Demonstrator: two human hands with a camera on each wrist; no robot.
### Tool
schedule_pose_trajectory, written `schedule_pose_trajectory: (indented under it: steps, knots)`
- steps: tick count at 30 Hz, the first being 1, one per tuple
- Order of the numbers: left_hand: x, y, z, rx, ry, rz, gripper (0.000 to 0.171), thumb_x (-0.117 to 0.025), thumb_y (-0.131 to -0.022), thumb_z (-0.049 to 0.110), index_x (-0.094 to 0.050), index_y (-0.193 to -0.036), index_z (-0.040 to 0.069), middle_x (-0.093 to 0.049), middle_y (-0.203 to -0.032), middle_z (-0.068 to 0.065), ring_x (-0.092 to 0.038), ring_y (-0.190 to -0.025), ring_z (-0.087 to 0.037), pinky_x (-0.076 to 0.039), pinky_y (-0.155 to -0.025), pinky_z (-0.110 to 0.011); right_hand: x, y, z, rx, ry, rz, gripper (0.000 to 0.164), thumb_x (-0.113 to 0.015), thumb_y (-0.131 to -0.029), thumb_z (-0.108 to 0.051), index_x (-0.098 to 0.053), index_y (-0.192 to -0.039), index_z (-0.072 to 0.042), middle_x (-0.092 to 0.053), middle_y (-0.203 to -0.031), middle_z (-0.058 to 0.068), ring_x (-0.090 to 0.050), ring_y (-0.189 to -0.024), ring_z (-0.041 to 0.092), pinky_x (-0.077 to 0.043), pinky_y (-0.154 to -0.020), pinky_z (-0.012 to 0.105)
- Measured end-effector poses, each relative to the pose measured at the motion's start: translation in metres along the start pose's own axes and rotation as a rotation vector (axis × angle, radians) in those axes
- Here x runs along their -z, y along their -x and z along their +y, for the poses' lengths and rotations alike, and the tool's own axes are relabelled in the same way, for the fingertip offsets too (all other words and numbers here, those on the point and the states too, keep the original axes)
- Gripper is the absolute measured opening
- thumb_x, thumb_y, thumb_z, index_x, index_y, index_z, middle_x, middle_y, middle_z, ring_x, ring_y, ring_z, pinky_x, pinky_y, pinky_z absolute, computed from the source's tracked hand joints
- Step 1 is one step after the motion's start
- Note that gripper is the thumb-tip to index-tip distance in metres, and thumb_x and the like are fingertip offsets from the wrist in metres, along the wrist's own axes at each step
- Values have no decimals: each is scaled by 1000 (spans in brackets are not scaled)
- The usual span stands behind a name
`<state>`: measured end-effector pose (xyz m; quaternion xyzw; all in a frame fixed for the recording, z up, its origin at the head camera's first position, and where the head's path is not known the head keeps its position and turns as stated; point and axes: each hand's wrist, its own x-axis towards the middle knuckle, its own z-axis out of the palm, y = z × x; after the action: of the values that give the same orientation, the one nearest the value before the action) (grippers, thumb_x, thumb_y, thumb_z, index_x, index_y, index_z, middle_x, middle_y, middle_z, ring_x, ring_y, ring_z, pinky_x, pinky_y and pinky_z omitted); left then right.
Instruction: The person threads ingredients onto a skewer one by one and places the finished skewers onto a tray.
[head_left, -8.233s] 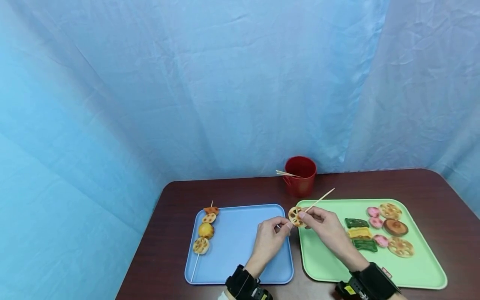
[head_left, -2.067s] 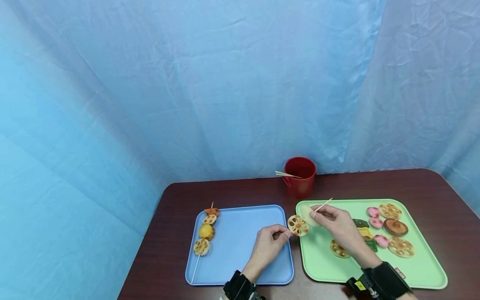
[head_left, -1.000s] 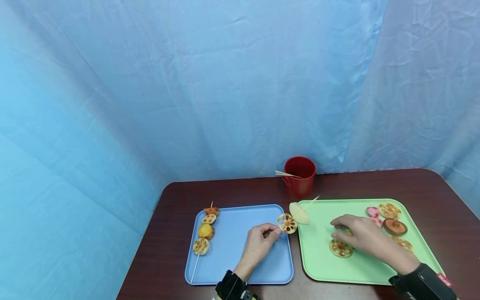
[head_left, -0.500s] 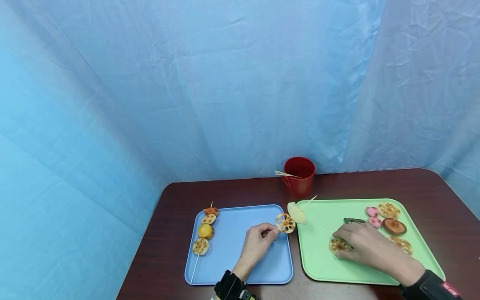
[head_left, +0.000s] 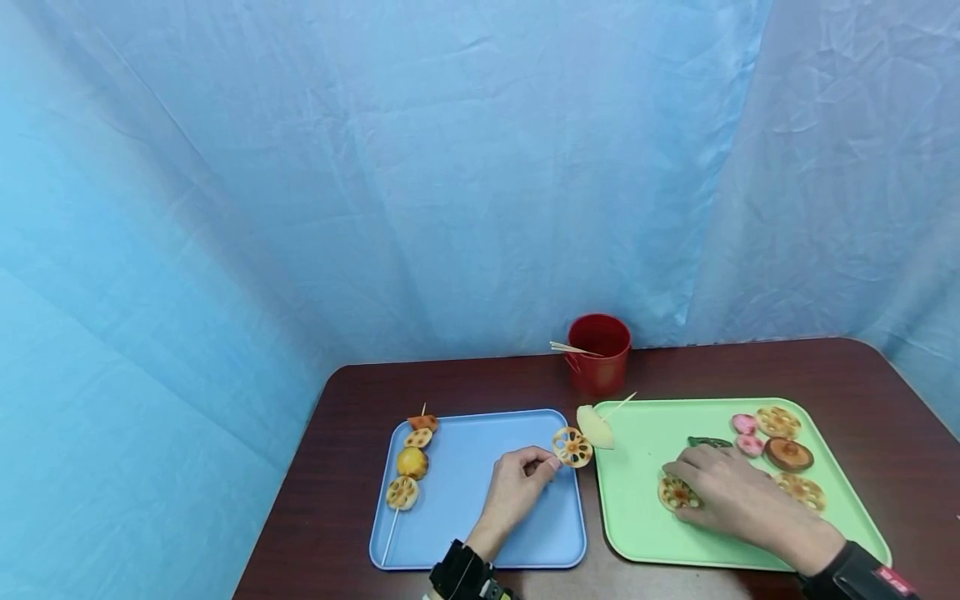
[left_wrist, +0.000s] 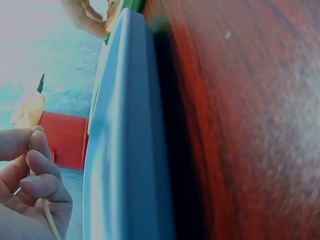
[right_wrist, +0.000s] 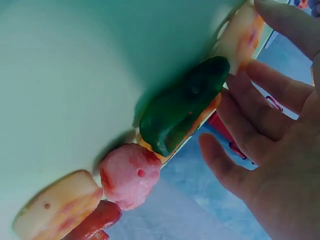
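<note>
My left hand (head_left: 517, 492) pinches a wooden skewer (left_wrist: 49, 217) over the blue tray's right edge. On that skewer are a lotus root slice (head_left: 572, 447) and a pale green slice (head_left: 596, 427), with the bare tip sticking out up and right. Over the green tray, my right hand (head_left: 731, 500) holds another lotus root slice (head_left: 673, 493) between thumb and index finger; the right wrist view shows it standing on edge there. Beside these fingers lies a green pepper piece (right_wrist: 185, 107), then a pink piece (right_wrist: 129, 175). The yellow piece is mostly hidden under the hand.
The blue tray (head_left: 480, 554) bears a finished-looking loaded skewer (head_left: 412, 461) along its left side. Behind the trays stands a red cup (head_left: 600, 367) with several skewers leaning out. More lotus slices, a mushroom-like brown piece (head_left: 789, 454) and pink pieces lie on the green tray (head_left: 630, 546).
The pale green slice has been threaded behind the lotus slice. My right hand has left the skewer, moved right to the green tray and closed on a lotus slice. The left hand shifted slightly left.
</note>
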<state>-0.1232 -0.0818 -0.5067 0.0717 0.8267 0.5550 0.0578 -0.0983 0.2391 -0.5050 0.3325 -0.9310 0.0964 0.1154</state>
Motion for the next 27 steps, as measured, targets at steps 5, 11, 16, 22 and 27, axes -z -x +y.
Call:
schedule_pose_trajectory:
  steps: [5,11,16,22,27]
  knots:
    - [0,0,0,3,2,-1,14,-72,-97,19,-79,-90,8,-61,-70,10,-48,-59,-4,-38,-56,-22,-2,-5,-1,16,-18,84,40,-92,-68,-29,-74,-101,-16,-59,-93,-7,-58,-80,12,-50,-67,40]
    - [0,0,1,-3,-3,0,15,-72,-97,19,-79,-90,8,-62,-70,10,-48,-59,-4,-38,-56,-22,2,-12,-3,-104,-210,115,41,-90,-73,-21,-70,-108,-16,-56,-102,-9,-51,-78,-1,-48,-63,25]
    - [0,0,0,-1,-4,1,15,-71,-97,19,-79,-91,7,-61,-70,10,-48,-58,-4,-37,-56,-22,8,-18,-4,-294,-453,94,40,-86,-79,-16,-64,-113,-14,-58,-107,-5,-53,-85,2,-49,-68,26]
    - [0,1,-1,-3,-12,4,15,-71,-97,19,-79,-91,8,-61,-70,10,-48,-59,-4,-37,-56,-21,13,-23,0,-525,-821,36,40,-75,-93,-14,-52,-123,-1,-59,-100,9,-51,-70,10,-44,-57,29]
    - [0,1,-2,3,-8,2,14,-71,-97,19,-79,-90,8,-62,-70,10,-49,-59,-4,-38,-57,-21,13,-26,0,-614,-911,37,45,-70,-96,-14,-48,-132,3,-59,-112,15,-54,-80,12,-47,-62,29]
